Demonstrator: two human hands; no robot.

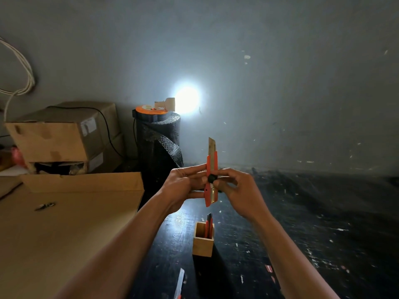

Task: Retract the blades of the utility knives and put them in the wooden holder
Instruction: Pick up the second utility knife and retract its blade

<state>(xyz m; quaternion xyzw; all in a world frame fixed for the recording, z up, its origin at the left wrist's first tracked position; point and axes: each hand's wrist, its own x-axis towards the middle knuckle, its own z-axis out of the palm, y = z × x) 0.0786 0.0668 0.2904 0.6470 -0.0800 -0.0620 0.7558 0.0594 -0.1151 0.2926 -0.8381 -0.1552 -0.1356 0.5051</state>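
Observation:
I hold an orange utility knife (211,165) upright in front of me, its blade sticking out of the top. My left hand (183,186) grips the body from the left. My right hand (239,188) holds it from the right, thumb and finger on the black lock wheel. Below on the dark floor stands the square wooden holder (203,244) with one orange knife (208,226) standing in it. Another knife (179,283) lies on the floor near the bottom edge, blade out.
A flat sheet of cardboard (64,223) covers the left. Stacked cardboard boxes (62,134) stand behind it. A black bubble-wrap roll (159,143) with an orange reel and a bright lamp (186,100) on top stands by the wall.

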